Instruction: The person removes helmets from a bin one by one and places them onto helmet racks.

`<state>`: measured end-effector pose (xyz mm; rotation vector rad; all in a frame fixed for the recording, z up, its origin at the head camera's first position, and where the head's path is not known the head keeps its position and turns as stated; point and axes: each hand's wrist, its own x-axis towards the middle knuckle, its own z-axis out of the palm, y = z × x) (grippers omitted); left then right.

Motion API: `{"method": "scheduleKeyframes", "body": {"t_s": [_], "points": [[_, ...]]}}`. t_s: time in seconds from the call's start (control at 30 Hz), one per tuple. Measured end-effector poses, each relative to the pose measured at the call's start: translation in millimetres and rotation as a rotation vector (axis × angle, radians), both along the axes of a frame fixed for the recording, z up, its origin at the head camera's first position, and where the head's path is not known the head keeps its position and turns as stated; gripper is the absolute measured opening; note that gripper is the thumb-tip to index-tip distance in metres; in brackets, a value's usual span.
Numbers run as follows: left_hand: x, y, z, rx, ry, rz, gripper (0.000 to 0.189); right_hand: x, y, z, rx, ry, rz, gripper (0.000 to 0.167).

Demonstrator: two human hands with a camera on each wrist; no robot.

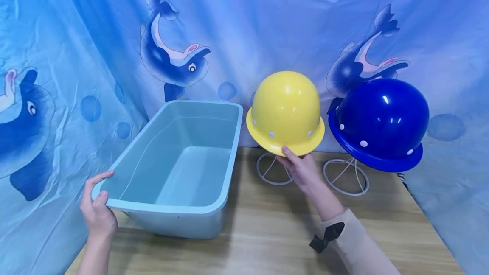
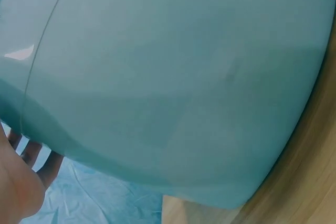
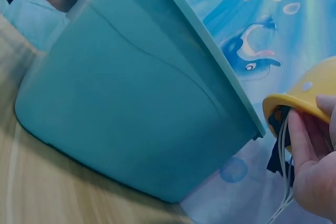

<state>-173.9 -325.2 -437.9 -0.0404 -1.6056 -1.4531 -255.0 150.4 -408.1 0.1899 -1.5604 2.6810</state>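
Observation:
A light blue plastic tub [image 1: 183,211] stands on the table. My left hand [image 1: 98,213] grips its near left corner, with the thumb and index finger at the rim. The left wrist view shows the other fingers of this hand [image 2: 23,177] beside the outer wall of the tub [image 2: 173,77]. My right hand [image 1: 302,171] holds a yellow hard hat [image 1: 286,109] by the front brim, thumb on top and fingers underneath. In the right wrist view, dark straps hang inside the hat [image 3: 302,95], and thin white wires run down below it.
A blue hard hat [image 1: 382,122] sits tilted on a white wire stand [image 1: 345,192] at the right. Another round wire base [image 1: 274,183] shows under the yellow hat. The wooden table [image 1: 267,241] backs onto a blue dolphin-print curtain [image 1: 244,24].

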Motion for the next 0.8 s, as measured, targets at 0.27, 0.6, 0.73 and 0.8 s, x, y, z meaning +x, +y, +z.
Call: {"method": "scheduleKeyframes", "body": {"t_s": [0.27,0.6,0.73,0.8], "points": [[7.7,-17.6,4.7,-0.226,-0.021,0.041,0.037,-0.1,-3.9,2.5,0.027,0.027,0.037,0.030],[10.4,0.8,70.3,-0.668,-0.071,0.080,0.046,-5.0,9.4,18.7,0.023,0.038,0.104,0.026],[7.3,18.2,88.5,-0.751,-0.097,0.031,0.048,-6.9,18.0,23.3,-0.019,-0.014,0.158,0.016],[6.3,25.2,95.9,-0.780,-0.126,-0.002,0.049,-4.5,26.1,24.0,0.038,-0.010,0.204,0.014]]}}
